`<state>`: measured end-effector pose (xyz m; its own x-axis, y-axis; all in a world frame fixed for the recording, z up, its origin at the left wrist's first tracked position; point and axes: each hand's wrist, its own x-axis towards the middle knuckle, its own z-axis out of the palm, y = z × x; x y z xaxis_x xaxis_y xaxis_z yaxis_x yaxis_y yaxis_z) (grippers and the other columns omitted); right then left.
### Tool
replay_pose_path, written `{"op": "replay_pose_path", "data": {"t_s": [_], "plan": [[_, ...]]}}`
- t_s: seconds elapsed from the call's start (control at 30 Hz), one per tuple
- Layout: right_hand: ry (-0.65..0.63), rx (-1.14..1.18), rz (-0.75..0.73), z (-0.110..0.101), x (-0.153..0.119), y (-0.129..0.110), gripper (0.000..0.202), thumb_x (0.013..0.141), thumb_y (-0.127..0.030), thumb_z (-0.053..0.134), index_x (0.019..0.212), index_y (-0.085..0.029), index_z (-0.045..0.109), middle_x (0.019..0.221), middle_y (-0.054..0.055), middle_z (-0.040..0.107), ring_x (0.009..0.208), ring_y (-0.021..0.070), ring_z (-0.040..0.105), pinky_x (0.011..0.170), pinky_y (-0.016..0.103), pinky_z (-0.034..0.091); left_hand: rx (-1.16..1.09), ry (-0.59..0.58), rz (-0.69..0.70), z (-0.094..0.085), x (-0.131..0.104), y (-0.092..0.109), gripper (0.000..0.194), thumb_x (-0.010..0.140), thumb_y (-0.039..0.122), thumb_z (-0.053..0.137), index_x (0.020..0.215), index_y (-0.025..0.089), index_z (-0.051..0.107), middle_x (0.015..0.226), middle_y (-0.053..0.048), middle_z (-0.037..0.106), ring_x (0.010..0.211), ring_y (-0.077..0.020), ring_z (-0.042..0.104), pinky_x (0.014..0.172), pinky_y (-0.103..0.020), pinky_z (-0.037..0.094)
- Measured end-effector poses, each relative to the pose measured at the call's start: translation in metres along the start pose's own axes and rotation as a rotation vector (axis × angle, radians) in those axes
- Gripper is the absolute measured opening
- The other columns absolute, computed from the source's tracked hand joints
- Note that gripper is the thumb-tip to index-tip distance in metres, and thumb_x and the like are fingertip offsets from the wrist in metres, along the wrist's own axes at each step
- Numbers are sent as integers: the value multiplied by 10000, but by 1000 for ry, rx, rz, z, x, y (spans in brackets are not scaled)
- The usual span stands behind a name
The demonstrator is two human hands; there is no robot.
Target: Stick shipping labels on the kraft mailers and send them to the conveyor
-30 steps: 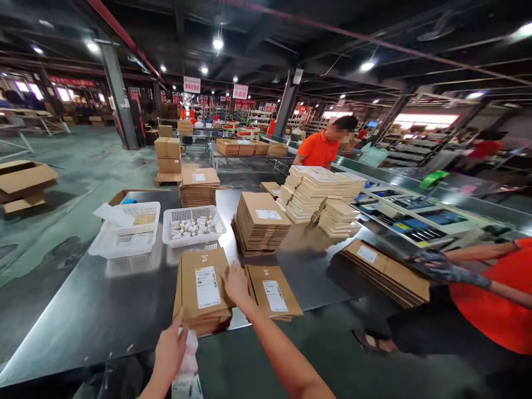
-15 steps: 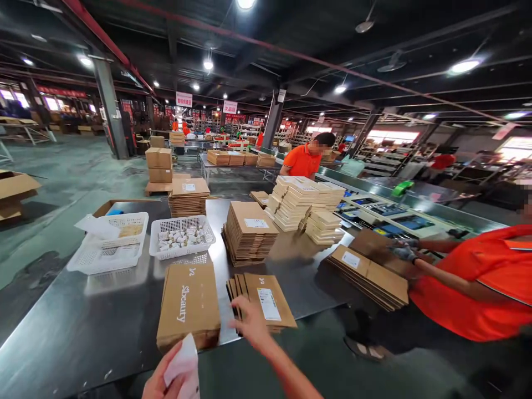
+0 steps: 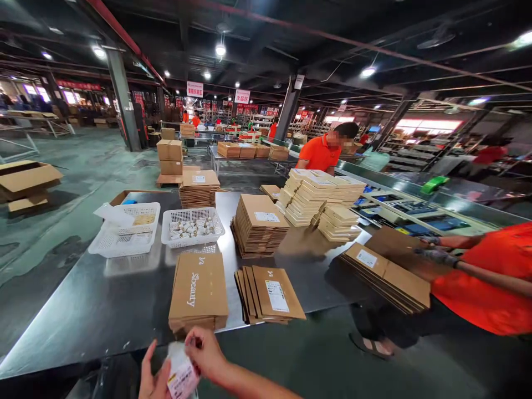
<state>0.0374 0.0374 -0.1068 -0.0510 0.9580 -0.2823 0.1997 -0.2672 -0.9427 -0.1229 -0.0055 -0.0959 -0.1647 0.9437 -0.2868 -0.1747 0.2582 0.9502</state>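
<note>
A white printed label sheet [image 3: 183, 379], which looks like part of a small bundle, is held low at the table's near edge. My left hand [image 3: 154, 376] grips it from the left and below, its thumb raised. Fingers curled, my right hand [image 3: 208, 354] pinches the sheet's upper right corner. Just beyond both hands lies a stack of brown cardboard mailers [image 3: 199, 288] printed "Sbeauty". To its right, several overlapping mailers bear a white label [image 3: 277, 296] on the top one.
White plastic baskets [image 3: 155, 233] stand at the back left of the metal table [image 3: 124, 302]; one basket [image 3: 193, 238] holds small white items. Behind are a tall mailer stack [image 3: 260, 233] and cream boxes [image 3: 320, 194]. A co-worker in orange [image 3: 490, 288] handles mailers on the right.
My right hand has moved left from beside the labelled mailers to the label sheet in my left hand, and now pinches its corner. The sheet has turned, showing its printed side. The view shifted slightly.
</note>
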Motion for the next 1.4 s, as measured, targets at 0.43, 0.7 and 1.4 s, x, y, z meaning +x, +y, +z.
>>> {"op": "replay_pose_path", "data": {"t_s": [0.43,0.7,1.4], "plan": [[100,-201,-502,-48,-18,-17,195,894,-307,656,750,-227,760,768,46,744,763,190,677,731,297,519,162,-201,-112,40,26,39,436,512,287,900,914,130,835,789,-76,822,708,-234,728,730,-347,580],[72,-172,-208,-51,-4,-20,223,816,-411,737,922,-216,723,749,1,687,678,177,614,680,293,506,57,-201,-186,43,33,38,492,487,195,905,962,123,798,825,-71,824,738,-233,744,757,-347,584],[372,-633,-145,-94,130,-92,120,837,-243,665,741,-187,709,1057,107,669,1070,265,583,980,393,468,-42,-349,-345,34,21,-2,633,492,502,989,950,89,848,968,-168,839,903,-334,780,911,-455,585]]}}
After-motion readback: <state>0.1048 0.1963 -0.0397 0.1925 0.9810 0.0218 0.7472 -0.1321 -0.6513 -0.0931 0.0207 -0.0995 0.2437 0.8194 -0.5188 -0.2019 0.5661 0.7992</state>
